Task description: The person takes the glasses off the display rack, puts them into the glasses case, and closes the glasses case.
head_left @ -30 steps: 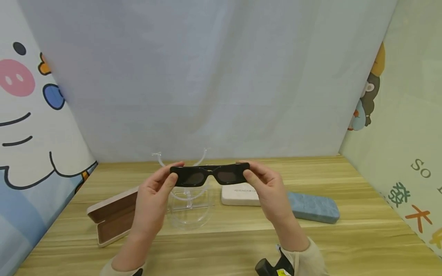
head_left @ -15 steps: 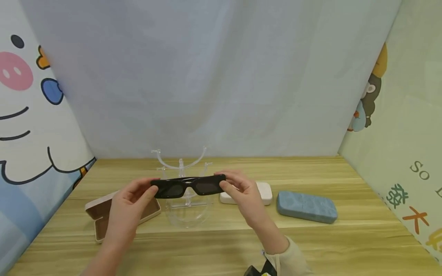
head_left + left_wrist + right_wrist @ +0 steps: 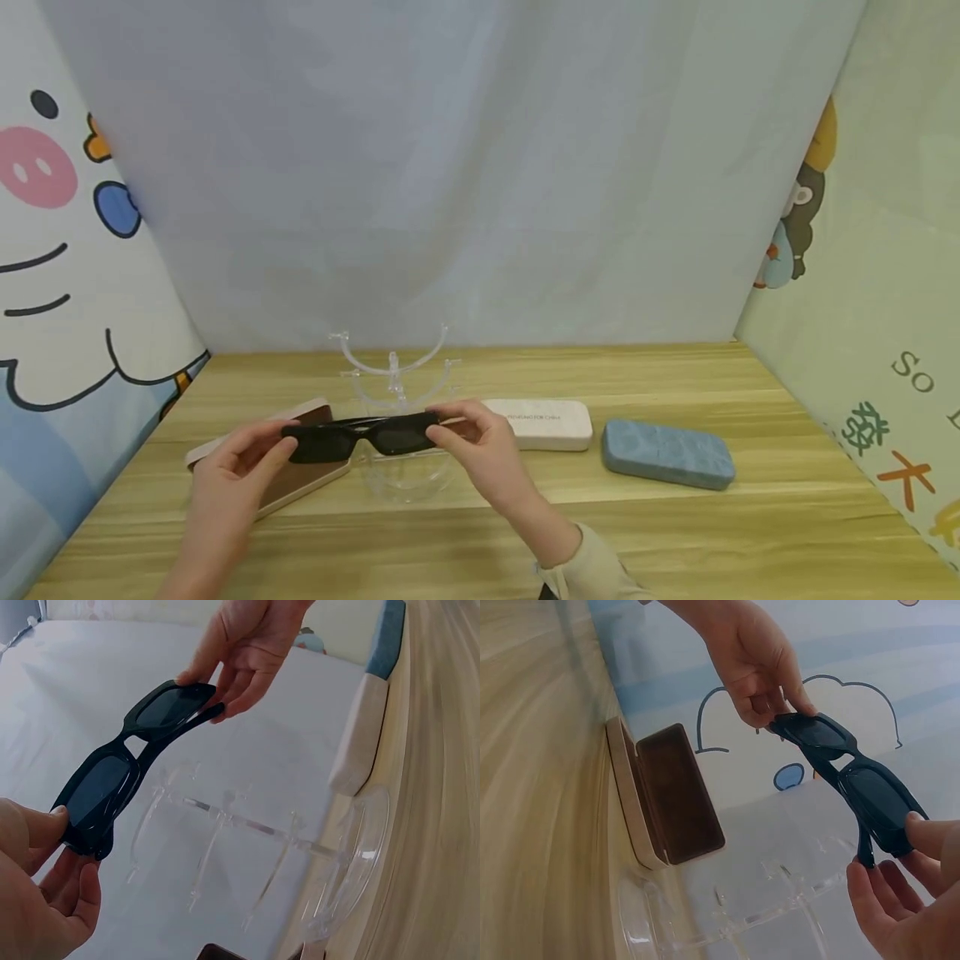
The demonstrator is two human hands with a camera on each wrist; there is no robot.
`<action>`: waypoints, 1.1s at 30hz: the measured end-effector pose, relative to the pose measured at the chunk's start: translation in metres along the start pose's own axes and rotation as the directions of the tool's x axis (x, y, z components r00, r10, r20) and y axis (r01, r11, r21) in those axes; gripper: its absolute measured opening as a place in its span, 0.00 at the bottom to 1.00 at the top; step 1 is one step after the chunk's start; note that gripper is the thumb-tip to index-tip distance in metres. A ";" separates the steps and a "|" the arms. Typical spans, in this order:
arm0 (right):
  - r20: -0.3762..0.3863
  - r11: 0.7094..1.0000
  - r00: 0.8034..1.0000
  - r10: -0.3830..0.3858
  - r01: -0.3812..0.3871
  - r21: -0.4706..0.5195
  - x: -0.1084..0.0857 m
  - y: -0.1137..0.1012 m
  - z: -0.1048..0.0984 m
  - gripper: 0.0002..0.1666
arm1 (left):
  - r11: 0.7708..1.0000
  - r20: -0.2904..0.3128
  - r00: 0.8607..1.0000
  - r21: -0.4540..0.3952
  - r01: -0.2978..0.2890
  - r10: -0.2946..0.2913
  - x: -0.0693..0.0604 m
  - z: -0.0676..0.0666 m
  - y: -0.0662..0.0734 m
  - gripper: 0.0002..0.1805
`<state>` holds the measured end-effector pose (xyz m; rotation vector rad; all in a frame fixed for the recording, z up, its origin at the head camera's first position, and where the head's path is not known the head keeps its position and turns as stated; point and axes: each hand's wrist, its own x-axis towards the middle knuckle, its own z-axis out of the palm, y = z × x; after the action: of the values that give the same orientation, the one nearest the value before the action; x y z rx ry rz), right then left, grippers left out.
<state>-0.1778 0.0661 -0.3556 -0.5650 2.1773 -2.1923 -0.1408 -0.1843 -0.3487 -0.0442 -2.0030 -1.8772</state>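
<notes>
Black sunglasses [image 3: 362, 437] with dark lenses are held up in front of me, their temples folded behind the frame. My left hand [image 3: 234, 477] pinches one end between thumb and fingers, and my right hand [image 3: 483, 457] pinches the other end the same way. Behind and below them stands a clear display stand [image 3: 262, 829] with several curved arms, bare of glasses. To the left an open glasses case [image 3: 676, 796] with brown lining lies on the table, partly hidden by my left hand and the sunglasses in the head view.
A closed white glasses case [image 3: 551, 425] lies right of the stand, and a closed blue case [image 3: 667, 454] lies further right. The wooden table [image 3: 675, 542] meets a pale cloth backdrop [image 3: 480, 183], with printed side walls left and right.
Both hands have carried the sunglasses left and down, from in front of the stand toward the open case. The white case shows more fully now.
</notes>
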 end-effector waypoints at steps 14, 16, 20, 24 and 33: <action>-0.003 0.998 0.998 0.056 -0.056 -0.008 0.002 0.020 0.036 0.15 | 0.977 -0.066 0.985 0.131 0.168 -0.161 0.011 -0.053 -0.071 0.22; 0.006 0.999 0.999 0.053 -0.053 -0.008 0.002 0.023 0.039 0.15 | 0.973 -0.066 0.977 0.095 0.209 -0.203 0.010 -0.057 -0.073 0.22; 0.009 0.999 0.999 0.036 -0.036 -0.012 0.004 0.026 0.048 0.14 | 0.966 -0.085 0.965 0.059 0.252 -0.247 0.017 -0.076 -0.109 0.25; 0.002 0.998 0.999 0.034 -0.034 -0.051 0.005 0.031 0.058 0.12 | 0.950 -0.073 0.952 0.076 0.302 -0.297 0.020 -0.091 -0.125 0.26; -0.004 0.983 1.000 -0.025 0.024 -0.182 0.010 0.041 0.079 0.14 | 0.875 -0.148 0.906 0.237 0.421 -0.396 0.020 -0.103 -0.127 0.24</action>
<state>-0.1769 -0.0147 -0.3945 -0.5924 2.4029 -2.0209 -0.1690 -0.3010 -0.4612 0.5780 -2.3112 -1.7758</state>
